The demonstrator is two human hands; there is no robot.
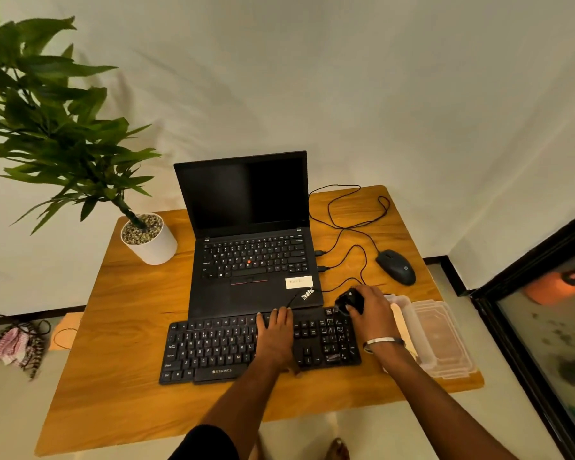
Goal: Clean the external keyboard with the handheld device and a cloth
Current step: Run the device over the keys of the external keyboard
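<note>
The right hand grips a small black handheld device, with the fingers curled around its body. The device is over the far right corner of the external keyboard, just above the number pad; I cannot tell if it touches the keys. A silver bangle sits on the right wrist.

The left hand lies flat on the keyboard, with straight fingers pointing to the far edge. It presses on the middle part, between the letter keys and the arrow keys.

The keyboard is black and lies on the near part of a wooden table. Its far edge is just beside the front of an open black laptop with a dark screen. To the right of the keyboard, touching the right forearm area, is a clear plastic container. A black mouse is far right of the laptop, with its cable in loops. A potted plant stands at the far left corner.
</note>
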